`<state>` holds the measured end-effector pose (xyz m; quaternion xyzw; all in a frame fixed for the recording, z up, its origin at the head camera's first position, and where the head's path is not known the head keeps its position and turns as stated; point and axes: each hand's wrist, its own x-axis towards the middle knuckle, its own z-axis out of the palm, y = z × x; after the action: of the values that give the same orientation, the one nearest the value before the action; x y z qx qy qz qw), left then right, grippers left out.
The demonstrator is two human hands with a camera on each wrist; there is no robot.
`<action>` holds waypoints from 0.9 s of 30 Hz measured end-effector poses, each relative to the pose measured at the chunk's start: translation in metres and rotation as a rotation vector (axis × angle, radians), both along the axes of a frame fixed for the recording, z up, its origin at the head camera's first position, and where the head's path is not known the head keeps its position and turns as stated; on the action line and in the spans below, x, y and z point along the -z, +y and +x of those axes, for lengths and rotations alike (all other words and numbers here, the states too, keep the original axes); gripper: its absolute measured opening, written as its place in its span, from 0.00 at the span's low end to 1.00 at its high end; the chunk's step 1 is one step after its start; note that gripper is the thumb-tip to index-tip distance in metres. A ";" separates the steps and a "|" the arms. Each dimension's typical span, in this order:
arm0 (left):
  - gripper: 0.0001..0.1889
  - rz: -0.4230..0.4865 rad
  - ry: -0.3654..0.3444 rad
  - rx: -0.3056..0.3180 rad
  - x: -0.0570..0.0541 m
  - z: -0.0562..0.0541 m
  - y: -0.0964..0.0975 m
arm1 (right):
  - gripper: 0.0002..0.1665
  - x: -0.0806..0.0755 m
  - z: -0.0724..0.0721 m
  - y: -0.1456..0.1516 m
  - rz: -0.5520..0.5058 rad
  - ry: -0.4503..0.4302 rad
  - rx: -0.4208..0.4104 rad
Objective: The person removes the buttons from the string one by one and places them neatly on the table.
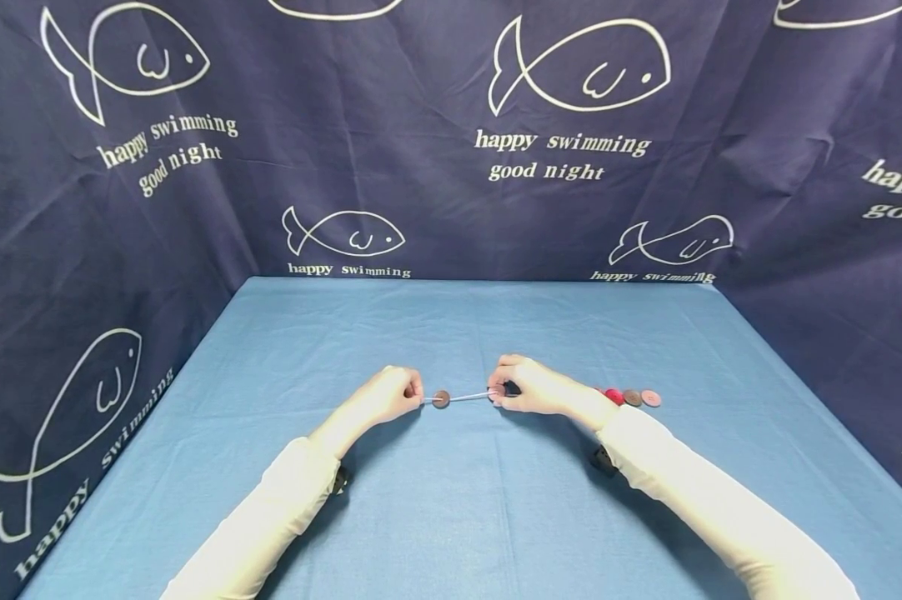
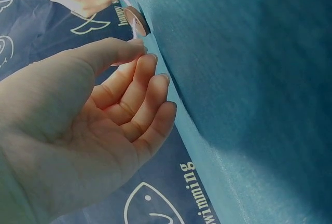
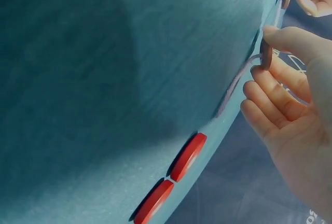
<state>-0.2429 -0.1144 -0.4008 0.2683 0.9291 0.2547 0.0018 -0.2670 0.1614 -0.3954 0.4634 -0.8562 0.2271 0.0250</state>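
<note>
A thin pale string (image 1: 466, 397) is stretched between the two hands, just over the table. My left hand (image 1: 400, 393) pinches its left end between thumb and index fingertip. Close beside those fingertips, a brown button (image 1: 441, 399) is threaded on the string. With thumb and fingers, my right hand (image 1: 524, 385) holds a second button (image 3: 266, 54) by its edges; the string passes through it. In the right wrist view, the string's loose tail (image 3: 228, 97) runs from that button down to the cloth.
Right of my right hand lies a row of buttons: a red button (image 1: 614, 397), a brown one (image 1: 632, 397) and a pink one (image 1: 650, 398). Blue cloth (image 1: 436, 517) covers the table. A dark curtain (image 1: 436, 125) with fish drawings hangs behind and at both sides.
</note>
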 end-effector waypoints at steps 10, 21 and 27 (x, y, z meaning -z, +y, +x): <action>0.06 -0.014 -0.007 -0.013 -0.001 0.000 0.001 | 0.03 0.003 -0.002 0.006 -0.019 0.015 -0.021; 0.06 -0.012 -0.024 -0.012 -0.002 0.000 0.000 | 0.03 0.000 0.002 0.011 -0.008 0.000 0.009; 0.06 -0.011 -0.039 -0.013 -0.001 0.000 -0.001 | 0.04 0.001 0.002 0.014 0.003 -0.011 0.035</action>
<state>-0.2429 -0.1152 -0.3994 0.2571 0.9320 0.2549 0.0195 -0.2647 0.1756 -0.3963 0.4470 -0.8647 0.2279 0.0239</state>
